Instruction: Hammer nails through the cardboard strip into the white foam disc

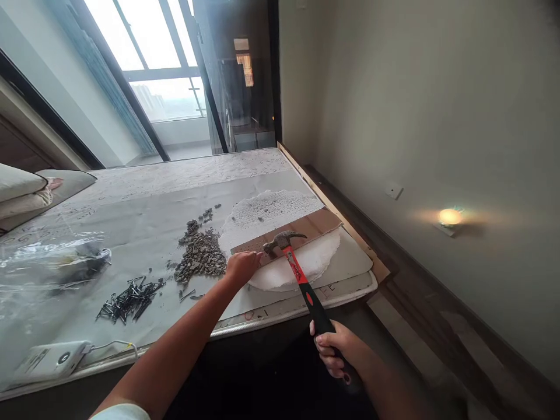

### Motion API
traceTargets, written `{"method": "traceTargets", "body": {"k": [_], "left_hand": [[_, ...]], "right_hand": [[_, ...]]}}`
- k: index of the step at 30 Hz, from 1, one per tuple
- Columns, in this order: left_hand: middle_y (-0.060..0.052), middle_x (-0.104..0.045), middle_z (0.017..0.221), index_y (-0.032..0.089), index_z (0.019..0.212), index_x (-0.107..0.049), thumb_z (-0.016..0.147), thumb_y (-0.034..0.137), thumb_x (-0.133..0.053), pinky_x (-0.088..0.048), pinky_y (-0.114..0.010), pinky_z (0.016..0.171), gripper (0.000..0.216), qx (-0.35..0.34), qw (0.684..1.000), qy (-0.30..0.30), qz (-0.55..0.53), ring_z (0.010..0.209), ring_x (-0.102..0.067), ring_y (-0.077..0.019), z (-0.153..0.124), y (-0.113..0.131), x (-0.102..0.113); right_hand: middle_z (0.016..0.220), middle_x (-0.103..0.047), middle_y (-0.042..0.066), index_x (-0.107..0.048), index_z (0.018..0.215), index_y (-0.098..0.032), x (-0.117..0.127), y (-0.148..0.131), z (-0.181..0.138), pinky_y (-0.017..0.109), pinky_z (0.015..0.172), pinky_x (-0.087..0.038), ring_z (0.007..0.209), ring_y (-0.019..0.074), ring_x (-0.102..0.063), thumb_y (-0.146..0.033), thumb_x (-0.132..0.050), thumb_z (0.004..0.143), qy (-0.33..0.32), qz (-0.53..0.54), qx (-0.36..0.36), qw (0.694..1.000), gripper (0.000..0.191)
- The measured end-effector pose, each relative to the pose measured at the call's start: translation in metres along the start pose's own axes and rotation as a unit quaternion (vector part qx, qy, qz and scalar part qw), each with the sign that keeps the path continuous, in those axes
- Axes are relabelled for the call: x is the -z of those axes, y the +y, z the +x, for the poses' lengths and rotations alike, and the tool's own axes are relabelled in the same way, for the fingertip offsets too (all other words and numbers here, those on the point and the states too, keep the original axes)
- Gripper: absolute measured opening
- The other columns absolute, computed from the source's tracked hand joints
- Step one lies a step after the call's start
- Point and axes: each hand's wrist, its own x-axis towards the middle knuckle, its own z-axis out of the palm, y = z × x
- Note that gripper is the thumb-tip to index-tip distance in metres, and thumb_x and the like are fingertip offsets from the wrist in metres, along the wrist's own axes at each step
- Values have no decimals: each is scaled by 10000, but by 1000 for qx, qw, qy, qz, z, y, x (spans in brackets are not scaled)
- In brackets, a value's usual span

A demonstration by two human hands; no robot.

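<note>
My right hand [336, 349] is closed round the black grip of a red-and-black claw hammer [301, 279]. The hammer's steel head rests on a brown strip of board [301, 230] that lies across a white foam-like slab [280, 216]. My left hand [241, 265] presses down at the near end of that strip, fingers bunched together, possibly pinching something too small to make out. Both lie on a low platform covered with grey sheet [131, 233].
A heap of grey rubble [199, 256] lies left of the slab. Several dark nails [129, 298] are scattered nearer me. Crumpled clear plastic [48, 262] and a white device with a cable [50, 359] sit at the left. A wall with a lit lamp [450, 217] runs along the right.
</note>
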Motion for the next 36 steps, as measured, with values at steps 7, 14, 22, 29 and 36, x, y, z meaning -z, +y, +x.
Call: {"method": "traceTargets", "body": {"k": [7,14,22,29,36], "left_hand": [[-139,-682,777,110,744,-673,920,404,-249,-420,-302,589,545,-16,1000,-3,26,737,-644,-245,-4,3,-6],[-146,-682,768,115,740,-685,913,406,-275,-413,-310,577,532,-14,999,-15,26,726,-643,-253,-2,6,-3],[-76,-629,650,155,672,-656,806,440,-493,-349,-262,546,355,-30,990,56,-124,636,-577,-185,-6,-14,2],[-41,-675,809,208,862,-707,747,320,-566,-366,-229,576,215,6,956,114,-271,692,-574,-154,-12,-19,-16],[-26,-695,772,221,740,-722,749,341,-562,-365,-234,596,200,34,956,118,-267,722,-599,-176,-9,-16,-25]], "right_hand": [[472,-372,-124,-417,856,-212,1,1,-2,154,293,-250,317,28,-255,-235,-512,661,4,-10,-3,1000,218],[459,-376,-134,-395,854,-220,-4,2,-1,154,292,-253,312,31,-258,-260,-527,629,13,-35,-7,999,265],[460,-365,-138,-389,822,-216,-33,-29,-17,157,287,-249,303,29,-262,-312,-524,601,79,-163,40,983,276],[473,-358,-128,-407,866,-202,-58,-65,-59,154,281,-262,299,31,-273,-262,-492,664,116,-291,45,949,227],[428,-338,-126,-416,826,-204,-72,-65,-68,165,264,-229,284,45,-243,-262,-461,630,143,-369,8,918,210]]}}
